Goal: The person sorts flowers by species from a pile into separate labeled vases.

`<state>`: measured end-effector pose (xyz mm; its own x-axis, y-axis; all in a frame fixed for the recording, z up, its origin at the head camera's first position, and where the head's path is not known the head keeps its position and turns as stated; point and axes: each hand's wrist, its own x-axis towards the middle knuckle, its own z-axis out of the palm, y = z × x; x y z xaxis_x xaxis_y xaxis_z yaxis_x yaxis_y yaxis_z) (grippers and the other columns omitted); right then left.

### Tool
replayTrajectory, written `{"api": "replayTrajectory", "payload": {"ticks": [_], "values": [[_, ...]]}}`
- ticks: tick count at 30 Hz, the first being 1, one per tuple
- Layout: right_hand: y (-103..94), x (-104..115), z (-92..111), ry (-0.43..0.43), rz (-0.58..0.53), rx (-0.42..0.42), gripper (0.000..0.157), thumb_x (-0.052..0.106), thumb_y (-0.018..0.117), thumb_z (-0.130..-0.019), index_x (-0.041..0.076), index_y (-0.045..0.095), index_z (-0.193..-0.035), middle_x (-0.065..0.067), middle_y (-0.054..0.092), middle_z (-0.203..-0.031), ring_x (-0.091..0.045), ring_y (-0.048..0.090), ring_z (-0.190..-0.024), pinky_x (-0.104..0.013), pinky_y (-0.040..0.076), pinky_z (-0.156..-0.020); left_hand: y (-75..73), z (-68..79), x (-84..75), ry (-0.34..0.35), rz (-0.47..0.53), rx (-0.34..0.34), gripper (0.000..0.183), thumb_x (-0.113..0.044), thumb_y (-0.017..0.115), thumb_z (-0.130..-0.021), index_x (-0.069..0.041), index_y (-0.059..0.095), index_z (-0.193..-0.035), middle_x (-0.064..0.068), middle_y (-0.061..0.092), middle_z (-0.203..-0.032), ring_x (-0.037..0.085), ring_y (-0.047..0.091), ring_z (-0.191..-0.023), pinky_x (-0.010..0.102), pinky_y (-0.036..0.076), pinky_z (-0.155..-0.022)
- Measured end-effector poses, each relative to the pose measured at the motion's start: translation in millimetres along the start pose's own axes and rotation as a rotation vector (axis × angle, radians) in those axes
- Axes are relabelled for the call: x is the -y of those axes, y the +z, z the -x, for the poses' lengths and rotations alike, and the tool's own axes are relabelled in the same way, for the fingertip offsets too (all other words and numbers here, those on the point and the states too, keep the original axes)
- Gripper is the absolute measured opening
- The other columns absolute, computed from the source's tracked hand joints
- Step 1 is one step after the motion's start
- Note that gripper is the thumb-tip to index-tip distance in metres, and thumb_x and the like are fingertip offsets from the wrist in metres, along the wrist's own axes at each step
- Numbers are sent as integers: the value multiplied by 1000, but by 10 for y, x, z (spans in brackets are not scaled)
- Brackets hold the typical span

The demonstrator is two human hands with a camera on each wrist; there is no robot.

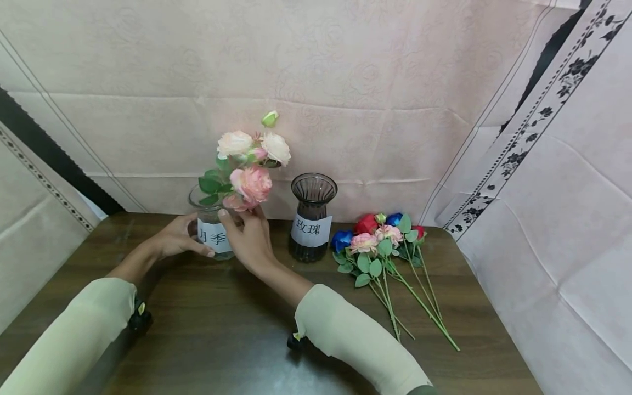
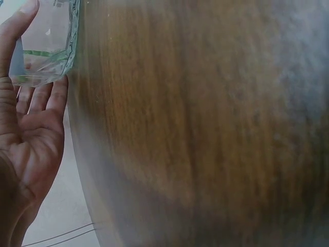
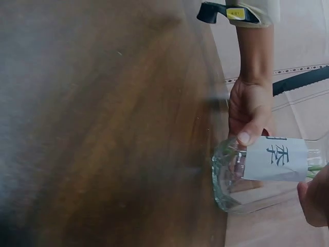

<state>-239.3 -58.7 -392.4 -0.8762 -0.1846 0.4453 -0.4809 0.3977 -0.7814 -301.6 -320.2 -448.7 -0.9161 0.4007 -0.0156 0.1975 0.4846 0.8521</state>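
A clear glass vase point(image 1: 224, 255) with a white paper label stands at the left, holding a spray of pink and cream flowers point(image 1: 253, 184) with green leaves. My left hand point(image 1: 174, 237) grips its left side, thumb across the front of the glass. In the left wrist view, a green stem shows inside the glass point(image 2: 49, 67). Around the upper right side of the vase is my right hand point(image 1: 249, 238), just below the pink blooms, its thumb by the label point(image 3: 275, 158); part of its fingers is hidden.
A dark glass vase point(image 1: 310, 253) with a white label stands just right of the hands. Further right, several red, blue and pink artificial flowers point(image 1: 364, 243) lie on the wooden table point(image 1: 207, 334), stems toward the front. Pale cloth point(image 1: 345, 66) hangs behind and at both sides.
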Motion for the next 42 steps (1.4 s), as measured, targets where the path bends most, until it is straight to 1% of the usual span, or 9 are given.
{"api": "replayTrajectory", "payload": {"ticks": [7,13,17,19,22,27,29,36,42], "values": [[-128,-101,112,60,2,63,27,30,72,-111,14,87,-126,-1,86,-118,-7,75,-104,-23,60,-92,-2,2,-2,2,35,2,97,-6,101,-81,-3,48,-162,22,74,-140,8,74,-117,23,61,-100],[-323,-217,189,124,0,134,28,29,72,-111,14,86,-131,0,87,-120,-8,80,-107,-25,63,-91,0,11,0,10,47,1,98,-5,102,-80,-3,48,-162,19,75,-138,7,73,-118,22,60,-101],[-478,-289,248,174,-34,178,28,27,72,-111,15,85,-133,0,88,-116,-8,80,-99,-24,64,-84,-2,15,8,12,45,2,101,-5,101,-80,-3,47,-164,20,73,-141,6,71,-121,20,58,-103],[-555,-318,283,198,-63,195,27,26,73,-111,15,85,-132,-3,88,-113,-12,82,-95,-23,63,-79,-3,17,11,10,43,-1,102,-5,101,-80,-3,46,-165,21,73,-142,5,71,-121,19,57,-103],[-664,-361,339,230,-122,215,26,23,72,-112,11,84,-132,-9,88,-108,-29,85,-94,-21,62,-72,-3,13,13,11,42,-1,102,-5,102,-80,-3,46,-165,21,73,-143,5,71,-122,19,57,-103],[-834,-438,425,256,-211,249,25,16,70,-113,4,83,-131,-20,86,-114,-46,83,-103,-45,71,-87,0,1,8,11,28,-1,101,-6,102,-80,-3,47,-165,22,72,-144,6,70,-123,19,56,-104],[-893,-465,453,264,-227,260,25,15,69,-113,3,83,-130,-22,86,-116,-44,84,-104,-53,70,-91,-2,2,8,11,22,-2,101,-7,102,-80,-4,47,-164,22,71,-145,6,69,-124,19,56,-104],[-1073,-579,531,317,-331,246,23,10,69,-112,-4,83,-124,-29,83,-118,-32,87,-100,-38,71,-86,2,5,20,13,36,-4,101,-5,101,-80,-2,46,-164,22,72,-143,4,71,-120,19,57,-103],[-1247,-645,574,394,-432,215,23,6,69,-111,-7,80,-126,-33,81,-121,-29,86,-100,-47,71,-93,8,2,26,8,34,-3,104,-6,102,-80,-2,44,-166,23,72,-145,4,70,-121,19,57,-103]]}}
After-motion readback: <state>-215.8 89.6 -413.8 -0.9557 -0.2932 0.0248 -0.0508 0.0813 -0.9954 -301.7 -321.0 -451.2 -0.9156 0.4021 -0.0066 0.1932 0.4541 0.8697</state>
